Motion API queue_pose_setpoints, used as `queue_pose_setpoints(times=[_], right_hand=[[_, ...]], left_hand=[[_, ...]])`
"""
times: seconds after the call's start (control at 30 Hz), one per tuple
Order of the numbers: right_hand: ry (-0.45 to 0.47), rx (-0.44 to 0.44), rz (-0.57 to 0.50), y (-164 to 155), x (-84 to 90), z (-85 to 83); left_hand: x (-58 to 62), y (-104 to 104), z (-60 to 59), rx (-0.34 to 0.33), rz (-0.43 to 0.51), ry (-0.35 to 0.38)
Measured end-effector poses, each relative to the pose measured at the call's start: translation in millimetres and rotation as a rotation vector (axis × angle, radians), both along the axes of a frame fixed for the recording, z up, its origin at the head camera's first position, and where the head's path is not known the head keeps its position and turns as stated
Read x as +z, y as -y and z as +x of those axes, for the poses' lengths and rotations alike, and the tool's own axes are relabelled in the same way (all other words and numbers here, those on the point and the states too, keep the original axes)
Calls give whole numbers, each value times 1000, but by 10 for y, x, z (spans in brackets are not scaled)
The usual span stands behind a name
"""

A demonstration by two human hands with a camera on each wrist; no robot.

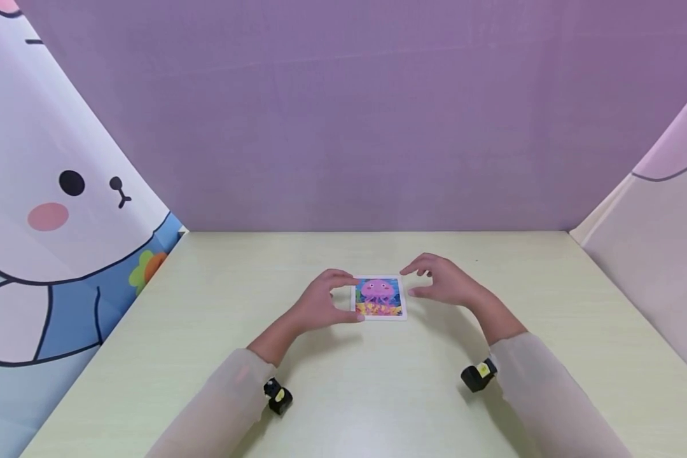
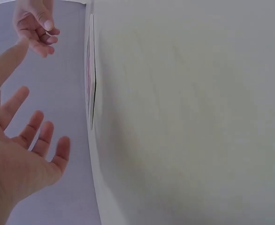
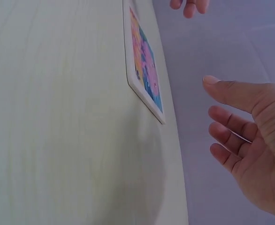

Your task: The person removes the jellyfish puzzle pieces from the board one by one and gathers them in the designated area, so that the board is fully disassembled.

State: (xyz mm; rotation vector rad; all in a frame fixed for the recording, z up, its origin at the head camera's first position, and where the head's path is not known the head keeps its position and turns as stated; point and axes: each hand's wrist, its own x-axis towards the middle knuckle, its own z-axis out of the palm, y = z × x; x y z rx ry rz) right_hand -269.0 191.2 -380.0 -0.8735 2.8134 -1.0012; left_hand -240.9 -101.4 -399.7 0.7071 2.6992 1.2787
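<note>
A square white-bordered picture board (image 1: pixel 379 298) lies flat on the table, printed with a pink jellyfish over yellow and orange coral on blue. In the head view my left hand (image 1: pixel 324 301) is at the board's left side, thumb and fingers spread, their tips overlapping its edge. Both wrist views show a gap between the hands and the board. My right hand (image 1: pixel 443 280) hovers off the board's right side, fingers loosely bent, holding nothing. The left wrist view shows the board (image 2: pixel 91 75) edge-on; the right wrist view shows its printed face (image 3: pixel 147 63) at a slant.
The pale wood-grain table (image 1: pixel 378 388) ends at a purple backdrop (image 1: pixel 349 127). A cartoon-printed cloth (image 1: pixel 46 159) hangs on the left, another pale cloth (image 1: pixel 658 254) on the right. Small black devices (image 1: pixel 278 397) are strapped at both wrists.
</note>
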Motion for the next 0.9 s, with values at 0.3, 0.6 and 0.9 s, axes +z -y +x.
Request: queue_pose_setpoints(times=[0.3, 0.6, 0.9], right_hand=[[53, 2, 49, 60, -95, -152], [94, -2, 56, 146, -154, -268], [129, 15, 114, 213, -174, -359]], left_hand=[[-1, -146, -126, -39, -36, 35], [-54, -281, -299, -49, -117, 17], [-53, -388, -445, -95, -229, 69]])
